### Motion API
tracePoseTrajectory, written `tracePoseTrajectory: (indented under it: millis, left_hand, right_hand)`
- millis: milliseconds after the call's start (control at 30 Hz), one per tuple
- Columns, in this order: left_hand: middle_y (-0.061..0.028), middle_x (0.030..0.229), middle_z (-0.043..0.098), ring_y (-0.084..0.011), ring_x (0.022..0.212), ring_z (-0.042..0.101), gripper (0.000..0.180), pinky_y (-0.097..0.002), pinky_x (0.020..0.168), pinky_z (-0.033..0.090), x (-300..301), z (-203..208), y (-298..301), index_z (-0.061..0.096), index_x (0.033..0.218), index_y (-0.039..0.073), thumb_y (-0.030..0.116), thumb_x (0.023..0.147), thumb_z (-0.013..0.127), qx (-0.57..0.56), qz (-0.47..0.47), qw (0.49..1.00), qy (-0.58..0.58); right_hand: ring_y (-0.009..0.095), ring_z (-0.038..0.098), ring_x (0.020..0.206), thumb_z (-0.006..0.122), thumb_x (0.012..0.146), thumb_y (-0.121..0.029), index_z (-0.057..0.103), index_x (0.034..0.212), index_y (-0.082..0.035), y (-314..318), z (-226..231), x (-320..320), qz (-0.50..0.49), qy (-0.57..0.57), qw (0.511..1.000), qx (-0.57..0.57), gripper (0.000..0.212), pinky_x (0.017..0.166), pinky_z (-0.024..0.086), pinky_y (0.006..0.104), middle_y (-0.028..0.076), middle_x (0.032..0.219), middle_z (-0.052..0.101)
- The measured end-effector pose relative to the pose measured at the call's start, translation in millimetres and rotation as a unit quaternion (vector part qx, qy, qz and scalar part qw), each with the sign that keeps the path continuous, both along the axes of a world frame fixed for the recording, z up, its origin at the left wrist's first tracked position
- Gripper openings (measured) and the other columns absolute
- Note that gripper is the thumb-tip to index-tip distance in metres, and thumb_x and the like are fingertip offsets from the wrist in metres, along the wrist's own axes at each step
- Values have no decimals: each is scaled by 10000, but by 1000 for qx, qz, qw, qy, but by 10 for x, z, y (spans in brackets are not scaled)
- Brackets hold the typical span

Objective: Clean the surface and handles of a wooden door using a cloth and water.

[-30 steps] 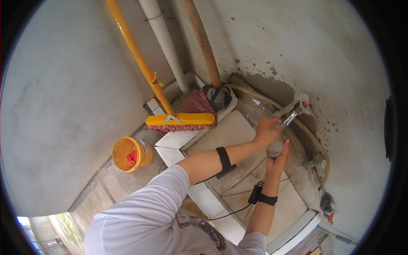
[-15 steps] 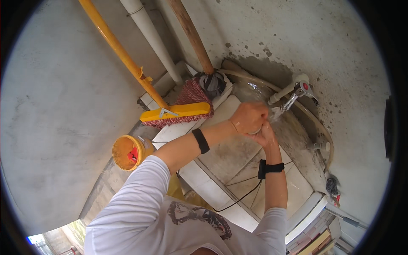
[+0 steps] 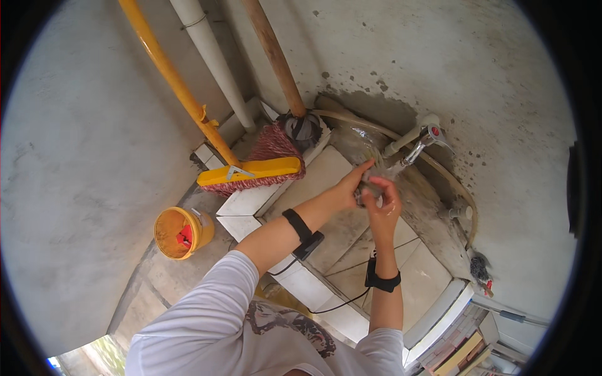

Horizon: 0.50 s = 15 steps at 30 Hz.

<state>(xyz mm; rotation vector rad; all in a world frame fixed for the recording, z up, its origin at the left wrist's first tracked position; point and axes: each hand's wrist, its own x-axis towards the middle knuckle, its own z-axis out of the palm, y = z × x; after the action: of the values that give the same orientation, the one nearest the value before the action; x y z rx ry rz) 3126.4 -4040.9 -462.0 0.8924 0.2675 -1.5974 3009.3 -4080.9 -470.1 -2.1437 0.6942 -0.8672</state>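
Observation:
My left hand [image 3: 348, 190] and my right hand [image 3: 385, 203] meet in front of a running tap [image 3: 417, 149]. Between them is a small greyish wet thing [image 3: 362, 191], too blurred and too covered by fingers to name. My left hand cups it from the left, index finger stretched toward the water. The fingers and thumb of my right hand curl around its right side. A stream of water [image 3: 395, 168] falls from the spout just beyond my fingertips. Both hands are over a tiled basin [image 3: 313, 182].
A yellow-headed broom [image 3: 263, 168] and a red mop [image 3: 276, 143] lean in the corner beside a white pipe [image 3: 216, 62]. At the left stands a yellow bucket [image 3: 202, 229] with red things inside. A hose [image 3: 461, 188] runs along the wall, and a scrubber [image 3: 480, 268] hangs at the right.
My hands, pressed together before, have come partly apart and turned. Fingers of both now show, with the small greyish thing between them. The view has shifted slightly.

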Motion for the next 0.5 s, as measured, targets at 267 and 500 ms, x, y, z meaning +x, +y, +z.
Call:
tracePoseTrajectory:
  millis: [267,500]
  left_hand:
    - [-44,819,618,-148,696,606,216,-288,618,508,78,-325,-76,582,905,64,236,774,589,-116,-122,986,4]
    - [-99,1014,563,-217,901,573,366,-394,718,496,211,-335,-26,521,1055,50,287,783,580,-111,-131,984,49]
  right_hand:
    - [172,532,905,591,778,-85,448,1094,-35,-505,36,-121,-72,-160,848,500,350,760,403,253,65,1017,544]
    - [175,533,859,617,735,-42,454,1117,-26,-850,-305,0,4,-145,799,584,416,797,404,290,66,1047,515]
